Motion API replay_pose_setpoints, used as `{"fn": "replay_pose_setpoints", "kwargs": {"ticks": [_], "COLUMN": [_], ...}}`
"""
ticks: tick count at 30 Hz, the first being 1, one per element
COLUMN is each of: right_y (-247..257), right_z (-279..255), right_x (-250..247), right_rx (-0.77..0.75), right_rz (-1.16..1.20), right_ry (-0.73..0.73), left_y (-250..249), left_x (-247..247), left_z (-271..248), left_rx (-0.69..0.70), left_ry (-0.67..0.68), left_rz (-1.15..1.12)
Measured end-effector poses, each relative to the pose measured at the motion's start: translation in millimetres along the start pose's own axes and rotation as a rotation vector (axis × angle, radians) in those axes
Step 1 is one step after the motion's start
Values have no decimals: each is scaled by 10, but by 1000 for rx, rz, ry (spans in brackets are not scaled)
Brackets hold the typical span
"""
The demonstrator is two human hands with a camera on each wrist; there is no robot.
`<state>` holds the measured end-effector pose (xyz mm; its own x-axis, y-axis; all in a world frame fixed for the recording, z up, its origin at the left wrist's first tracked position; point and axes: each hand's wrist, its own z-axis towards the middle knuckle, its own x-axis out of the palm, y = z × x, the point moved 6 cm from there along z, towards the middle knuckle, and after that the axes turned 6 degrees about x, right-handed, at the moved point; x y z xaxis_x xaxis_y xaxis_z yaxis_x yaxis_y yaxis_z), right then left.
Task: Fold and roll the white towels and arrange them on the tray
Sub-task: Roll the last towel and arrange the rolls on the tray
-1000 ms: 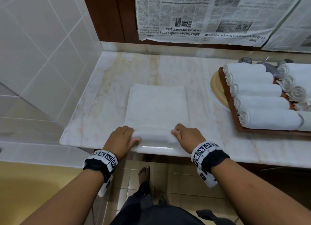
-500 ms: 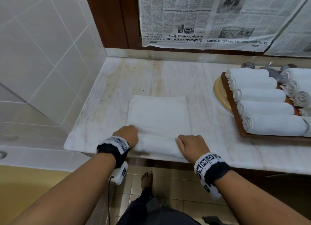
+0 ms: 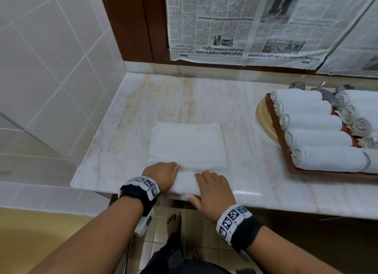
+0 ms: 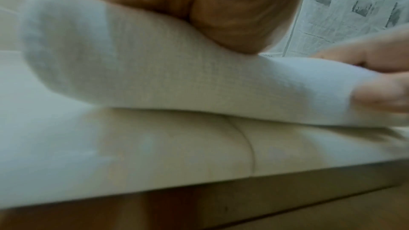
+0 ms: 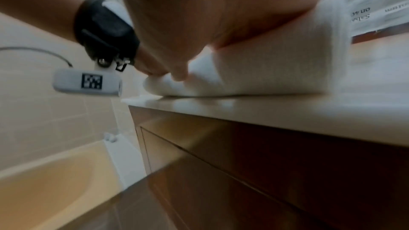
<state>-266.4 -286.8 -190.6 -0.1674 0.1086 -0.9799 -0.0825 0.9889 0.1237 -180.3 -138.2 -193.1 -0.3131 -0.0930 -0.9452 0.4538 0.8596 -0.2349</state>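
On the newspaper (image 3: 245, 23) hung upside down over the counter: "Sabah leaders urged to unite", "Home", "on 40 pct revenue rights", perhaps "talks gain momentum".

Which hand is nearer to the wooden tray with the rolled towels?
The right hand. It rests on the towel roll, on the side toward the wooden tray; the left hand is on the roll's far side.
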Motion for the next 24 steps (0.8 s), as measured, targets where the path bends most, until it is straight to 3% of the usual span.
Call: {"fn": "replay_pose_setpoints", "kwargs": {"ticks": [2, 4, 6, 9, 12, 14, 18, 22, 24], "right_y": [-20, -66, -112, -168, -172, -135, -143, -221, -300], "right_z": [25, 139, 253, 399, 504, 492, 252, 30, 50], "right_x": [18, -33, -108, -160, -136, -100, -74, 9, -40], "right_rx": [-13, -31, -35, -11, 17, 8, -7, -74, -32], "right_rz": [-16, 8, 79, 145, 120, 92, 122, 87, 113], "right_ry": [11, 79, 137, 238, 293, 261, 32, -20, -32], "left_y": [12, 35, -24, -106, -49, -14, 10, 94, 108], "left_x": [3, 43, 46, 305, 311, 229, 93, -19, -31], "left_z": [25, -38, -250, -513, -479, -369, -202, -49, 20], "left_rx": [-43, -16, 175, 445, 372, 343, 389, 258, 216], "left_ry": [21, -74, -301, -373, -399, -341, -208, -58, 19], "left_rz": [-31, -84, -12, 182, 211, 216, 168, -19, -103]}}
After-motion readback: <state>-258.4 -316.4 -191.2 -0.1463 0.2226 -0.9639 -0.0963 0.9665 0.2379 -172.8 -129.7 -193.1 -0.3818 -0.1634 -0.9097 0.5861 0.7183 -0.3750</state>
